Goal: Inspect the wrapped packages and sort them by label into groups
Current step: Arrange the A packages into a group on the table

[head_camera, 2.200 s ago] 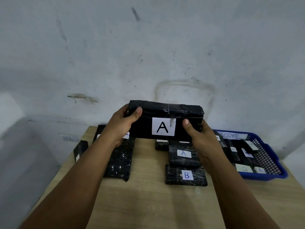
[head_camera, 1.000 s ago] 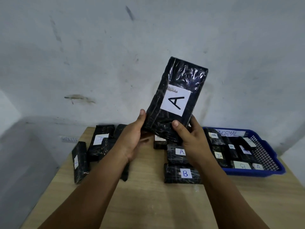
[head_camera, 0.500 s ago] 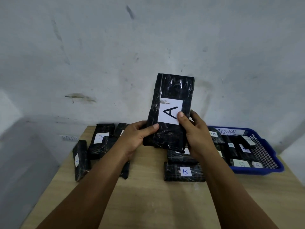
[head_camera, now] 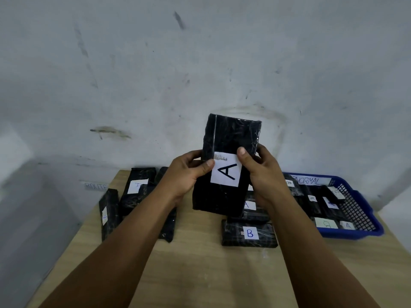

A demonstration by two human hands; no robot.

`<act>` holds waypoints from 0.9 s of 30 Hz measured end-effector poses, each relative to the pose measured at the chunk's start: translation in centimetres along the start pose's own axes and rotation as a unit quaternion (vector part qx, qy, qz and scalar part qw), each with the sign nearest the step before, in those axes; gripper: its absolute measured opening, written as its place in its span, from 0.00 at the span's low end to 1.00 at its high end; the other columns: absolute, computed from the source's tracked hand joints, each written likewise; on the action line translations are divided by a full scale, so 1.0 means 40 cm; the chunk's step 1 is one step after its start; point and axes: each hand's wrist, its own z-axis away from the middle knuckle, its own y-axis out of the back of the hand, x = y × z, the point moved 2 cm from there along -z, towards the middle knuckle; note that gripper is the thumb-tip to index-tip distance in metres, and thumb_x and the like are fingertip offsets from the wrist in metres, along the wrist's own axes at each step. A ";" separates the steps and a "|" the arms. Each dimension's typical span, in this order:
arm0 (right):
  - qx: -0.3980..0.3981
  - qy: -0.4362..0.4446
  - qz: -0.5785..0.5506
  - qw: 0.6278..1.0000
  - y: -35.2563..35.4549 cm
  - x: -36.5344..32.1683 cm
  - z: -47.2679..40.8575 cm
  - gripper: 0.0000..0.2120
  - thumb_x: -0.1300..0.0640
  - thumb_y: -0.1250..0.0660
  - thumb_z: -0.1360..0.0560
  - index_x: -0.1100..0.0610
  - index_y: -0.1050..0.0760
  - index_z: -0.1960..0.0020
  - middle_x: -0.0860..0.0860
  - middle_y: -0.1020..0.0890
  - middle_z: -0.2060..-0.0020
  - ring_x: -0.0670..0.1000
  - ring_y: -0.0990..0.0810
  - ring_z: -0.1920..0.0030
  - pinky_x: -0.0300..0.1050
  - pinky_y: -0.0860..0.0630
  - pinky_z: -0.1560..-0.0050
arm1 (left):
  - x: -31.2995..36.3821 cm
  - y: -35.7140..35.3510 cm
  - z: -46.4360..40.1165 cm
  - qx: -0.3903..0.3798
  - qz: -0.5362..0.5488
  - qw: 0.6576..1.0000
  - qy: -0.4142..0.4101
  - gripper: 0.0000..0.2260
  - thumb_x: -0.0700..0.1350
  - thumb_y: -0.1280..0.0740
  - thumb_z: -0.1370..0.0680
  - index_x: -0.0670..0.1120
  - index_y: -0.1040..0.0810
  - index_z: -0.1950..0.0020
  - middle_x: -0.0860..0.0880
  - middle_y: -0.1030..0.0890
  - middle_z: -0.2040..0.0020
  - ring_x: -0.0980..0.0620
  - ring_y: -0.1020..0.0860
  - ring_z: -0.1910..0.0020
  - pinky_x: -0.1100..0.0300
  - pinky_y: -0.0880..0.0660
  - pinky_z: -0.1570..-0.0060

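I hold a black wrapped package point(head_camera: 231, 138) upright above the table, its white label with a black A facing me. My left hand point(head_camera: 185, 174) grips its left edge, thumb on the label's corner. My right hand point(head_camera: 260, 172) grips its right edge, thumb at the label's top. Below it on the wooden table point(head_camera: 200, 274) lie a package labelled B point(head_camera: 249, 233) and, partly hidden behind my right arm, a package labelled A point(head_camera: 251, 206).
A blue basket point(head_camera: 364, 218) at the right holds several labelled black packages under a sign reading NORMAL. At the table's left stand more black packages point(head_camera: 136, 192) and a narrow one point(head_camera: 109, 212). A grey wall rises right behind the table.
The package, first held lengthwise, was turned on end and raised, then lowered. Now it sits lower, and both hands have shifted up to its middle.
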 end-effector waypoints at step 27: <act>0.033 0.008 0.046 0.998 -0.031 0.033 0.036 0.06 0.52 0.30 0.19 0.46 0.19 0.43 0.45 0.12 0.52 0.46 0.13 0.49 0.50 0.18 0.44 | 0.064 -0.033 0.002 0.042 -0.053 0.995 -0.073 0.06 0.49 0.28 0.21 0.53 0.17 0.45 0.52 0.13 0.51 0.54 0.14 0.52 0.53 0.19 0.49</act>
